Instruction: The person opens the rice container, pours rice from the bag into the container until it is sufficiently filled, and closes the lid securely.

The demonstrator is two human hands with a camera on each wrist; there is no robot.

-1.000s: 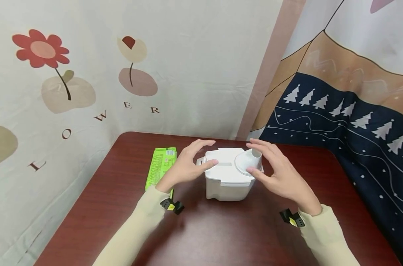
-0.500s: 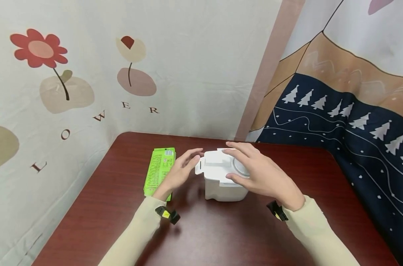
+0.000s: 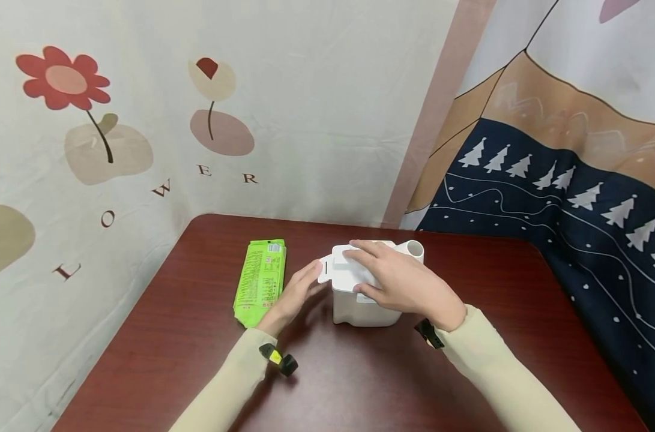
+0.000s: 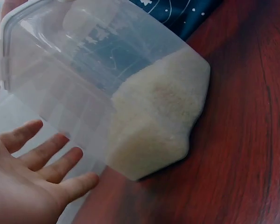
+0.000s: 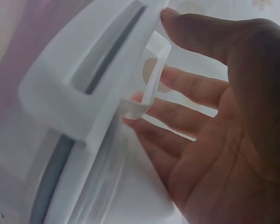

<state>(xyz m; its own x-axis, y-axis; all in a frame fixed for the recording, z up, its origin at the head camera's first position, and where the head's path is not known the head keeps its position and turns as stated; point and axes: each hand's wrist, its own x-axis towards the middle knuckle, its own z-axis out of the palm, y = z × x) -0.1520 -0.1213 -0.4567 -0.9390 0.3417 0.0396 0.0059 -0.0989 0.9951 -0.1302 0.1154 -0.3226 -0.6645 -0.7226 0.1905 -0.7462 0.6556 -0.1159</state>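
A lidded storage box (image 3: 362,313) stands on the table. In the left wrist view its translucent body holds white rice-like grains (image 4: 156,107). My left hand (image 3: 292,298) is at its left side, fingertips by the slotted clip (image 3: 324,275); the left wrist view shows these fingers spread beside the wall. My right hand (image 3: 405,279) lies across the white lid (image 3: 346,279), its fingers extended and thumb at the near edge. In the right wrist view its fingertips are by a clip (image 5: 154,81) standing out from the lid. Contact there is hard to tell.
A white tubular spout or cup (image 3: 415,248) rises at the lid's right end. A bright green printed packet (image 3: 259,279) lies on the dark red table (image 3: 170,336), left of my left hand. A printed curtain (image 3: 316,108) hangs behind the table.
My right hand has moved left from beside the spout to over the lid. My left hand has drawn back from over the lid to the left clip. The box has stayed in place.
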